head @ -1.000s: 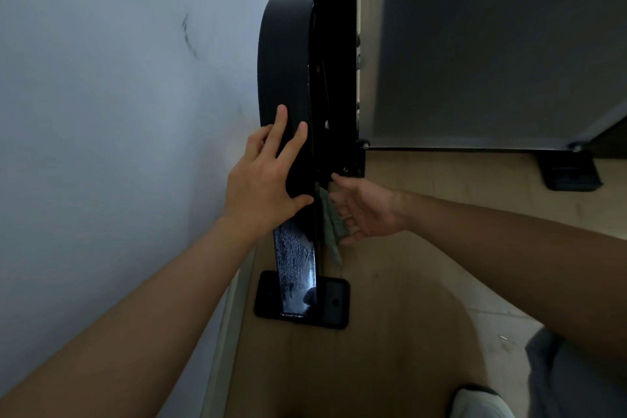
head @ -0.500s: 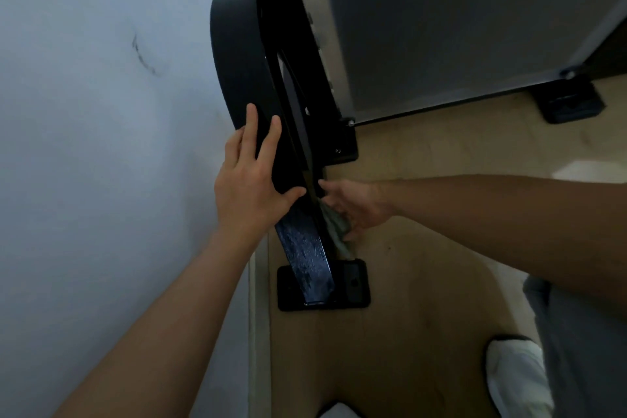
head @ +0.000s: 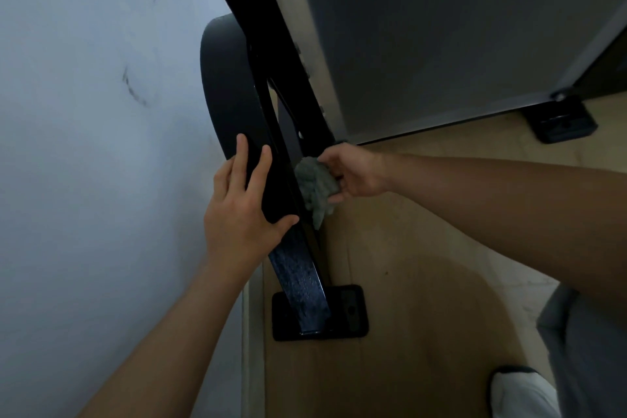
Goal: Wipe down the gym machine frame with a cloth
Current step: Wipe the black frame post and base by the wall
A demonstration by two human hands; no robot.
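A black gym machine frame (head: 298, 275) runs diagonally down to a black floor plate (head: 349, 312), beside a dark curved cover (head: 224, 78). My left hand (head: 244, 210) rests flat on the cover and frame, fingers straight, thumb hooked at the frame's edge. My right hand (head: 353, 173) grips a crumpled grey-green cloth (head: 317, 185) and presses it against the right side of the frame. The lower part of the frame looks streaked and wet.
A white wall (head: 84, 146) with dark scuff marks stands close on the left. A grey panel (head: 441, 27) with a black foot (head: 559, 122) stands behind the frame. The floor (head: 424, 282) is light wood. My white shoe (head: 519, 390) shows at the bottom right.
My right hand with the cloth has moved up along the frame's right side, and more cloth shows. My left hand has stayed on the cover. The view has tilted.
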